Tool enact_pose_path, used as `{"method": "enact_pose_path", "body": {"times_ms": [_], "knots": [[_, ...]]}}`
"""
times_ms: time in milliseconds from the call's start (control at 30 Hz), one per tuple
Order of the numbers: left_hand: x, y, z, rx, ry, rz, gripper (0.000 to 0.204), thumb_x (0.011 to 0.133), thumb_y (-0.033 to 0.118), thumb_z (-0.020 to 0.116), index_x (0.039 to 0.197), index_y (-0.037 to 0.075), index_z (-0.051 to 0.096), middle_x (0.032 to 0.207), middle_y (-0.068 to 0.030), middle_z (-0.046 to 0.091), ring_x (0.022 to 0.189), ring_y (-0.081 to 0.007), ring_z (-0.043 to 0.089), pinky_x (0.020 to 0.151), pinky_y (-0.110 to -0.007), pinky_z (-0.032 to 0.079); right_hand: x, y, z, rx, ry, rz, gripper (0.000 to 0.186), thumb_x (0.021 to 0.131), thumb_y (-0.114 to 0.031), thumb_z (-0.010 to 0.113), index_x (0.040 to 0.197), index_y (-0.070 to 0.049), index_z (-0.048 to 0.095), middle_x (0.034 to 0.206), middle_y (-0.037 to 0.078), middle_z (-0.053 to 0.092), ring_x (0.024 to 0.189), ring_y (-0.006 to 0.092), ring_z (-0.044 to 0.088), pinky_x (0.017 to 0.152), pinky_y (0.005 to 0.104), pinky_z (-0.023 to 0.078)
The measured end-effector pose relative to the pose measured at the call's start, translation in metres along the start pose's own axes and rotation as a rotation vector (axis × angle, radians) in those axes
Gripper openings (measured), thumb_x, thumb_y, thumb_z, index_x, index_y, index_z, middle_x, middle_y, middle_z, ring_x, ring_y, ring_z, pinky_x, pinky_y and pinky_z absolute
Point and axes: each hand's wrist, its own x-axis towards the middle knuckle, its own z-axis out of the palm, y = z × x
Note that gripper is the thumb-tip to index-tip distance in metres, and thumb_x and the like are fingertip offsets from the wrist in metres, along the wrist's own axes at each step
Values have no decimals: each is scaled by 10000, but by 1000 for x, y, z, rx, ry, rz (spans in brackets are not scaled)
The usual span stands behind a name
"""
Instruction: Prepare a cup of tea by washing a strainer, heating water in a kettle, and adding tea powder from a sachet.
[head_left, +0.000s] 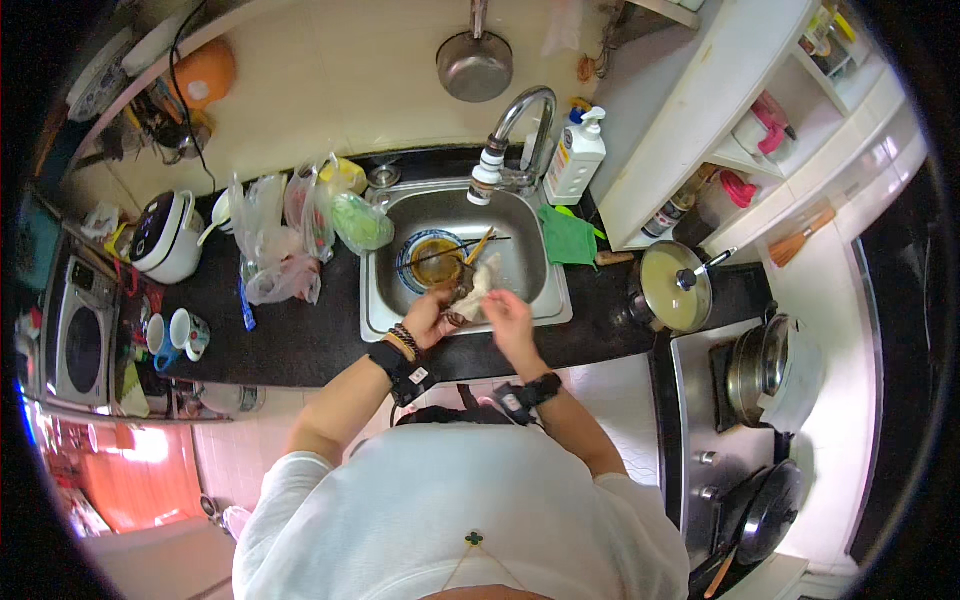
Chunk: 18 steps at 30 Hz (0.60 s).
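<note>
Standing at a steel sink set in a black counter, the person has both hands over the near edge of the basin.

Left hand: fingers curled around a small dark item, too blurred to identify. A beaded bracelet and a black wrist strap sit on the forearm.

Right hand: fingers closed on a pale crumpled cloth, which presses against the dark item. Black strap on this wrist too.

Basin contents: a blue-rimmed bowl holding brownish liquid, just beyond the hands; chopsticks rest across its rim. The curved tap with a white filter tip hangs above the far side.

Surroundings:
- Right of the tap: white pump bottle; green cloth on the sink's right rim.
- Further right: lidded pot on the counter, then a stove carrying more pans.
- Left of the sink: several plastic bags, one with green produce; white rice cooker; two mugs; microwave at the far left.
- On the tiled wall above the tap: a hanging steel saucepan.
</note>
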Motion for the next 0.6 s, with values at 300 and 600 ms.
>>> {"method": "enact_pose_path", "body": {"times_ms": [300,600], "knots": [[-37,-3,90,161,-52,135,280,875,160,445,1129,43,445,966,-61,573,798,-129,577,652,-266,500,26,-15,-25,911,-88,559,277,872,-232,418,966,-8,552,893,98,595,764,183,599,685,296,494],[19,40,78,1034,280,732,266,862,155,460,1113,84,506,972,-100,572,801,-207,580,657,-305,493,-7,2,-164,28,403,257,158,799,-167,540,773,-23,601,639,34,550,645,98,507,591,244,419]]}}
